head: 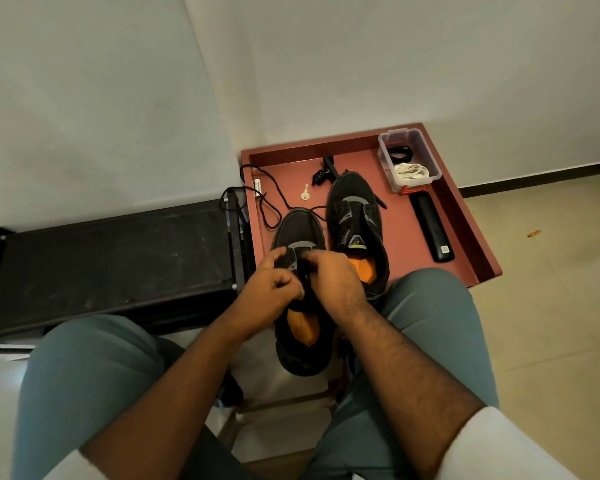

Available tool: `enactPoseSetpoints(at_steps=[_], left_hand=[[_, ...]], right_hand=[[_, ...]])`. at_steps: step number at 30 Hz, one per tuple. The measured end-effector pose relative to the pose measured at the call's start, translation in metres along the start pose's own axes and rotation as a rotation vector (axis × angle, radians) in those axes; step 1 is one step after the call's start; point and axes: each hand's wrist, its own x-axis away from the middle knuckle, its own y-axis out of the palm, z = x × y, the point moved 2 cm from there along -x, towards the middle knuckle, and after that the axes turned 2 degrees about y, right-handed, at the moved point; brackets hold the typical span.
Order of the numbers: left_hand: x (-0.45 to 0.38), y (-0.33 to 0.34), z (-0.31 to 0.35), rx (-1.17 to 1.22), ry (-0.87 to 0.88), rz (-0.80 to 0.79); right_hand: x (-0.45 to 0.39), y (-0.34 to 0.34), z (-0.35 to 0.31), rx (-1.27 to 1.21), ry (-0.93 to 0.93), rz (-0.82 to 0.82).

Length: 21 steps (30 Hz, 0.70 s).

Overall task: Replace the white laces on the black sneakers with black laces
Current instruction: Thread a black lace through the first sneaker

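Red tray (478,244) by white wall, both hands' (274,289) (333,282) grip pinching black lace (274,188) at near sneaker (302,351)

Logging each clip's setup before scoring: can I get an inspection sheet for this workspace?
Surface: red tray with raised rim.
Job's things: left sneaker under both hands, black lace trailing from it over the tray edge; right sneaker beside it; white laces in clear box.
Clutter: key, black bar, small black clamp.
Hands: left hand and right hand pinching at the eyelets.
Cables: nothing seen.
Surroundings: black bench, white wall, tiled floor.
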Motion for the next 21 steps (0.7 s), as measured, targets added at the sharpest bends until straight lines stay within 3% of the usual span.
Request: enactPoseSetpoints(at_steps=[4, 5, 7, 9, 10, 14, 17, 21], left_hand=[[0.034, 0.009, -0.015, 0.083, 0.071, -0.018], [0.038, 0.011, -0.021, -0.031, 0.076, -0.092], [0.043, 0.02, -0.038, -0.527, 0.072, -0.302], [0.045, 0.026, -0.044, -1.001, 0.125, -0.326], [0.045, 0.028, -0.043, -1.113, 0.139, -0.278], [0.032, 0.035, -0.038, -1.122, 0.085, -0.162], [0.018, 0.035, -0.03, -1.121, 0.053, -0.091], [0.007, 0.027, -0.021, -1.118, -0.004, -0.064]], right_hand=[[-0.001, 0.009, 0.002, 0.194, -0.095, -0.009], [-0.001, 0.009, 0.002, 0.199, -0.109, 0.003], [-0.001, 0.008, 0.004, 0.168, -0.118, 0.042], [-0.001, 0.008, 0.004, 0.116, -0.105, 0.077], [0.0, 0.007, 0.003, 0.079, -0.109, 0.092], [0.011, -0.002, -0.002, -0.06, -0.155, 0.055], [0.03, -0.012, -0.004, -0.381, -0.09, -0.02], [0.051, -0.029, 0.003, -0.705, -0.031, 0.019]])
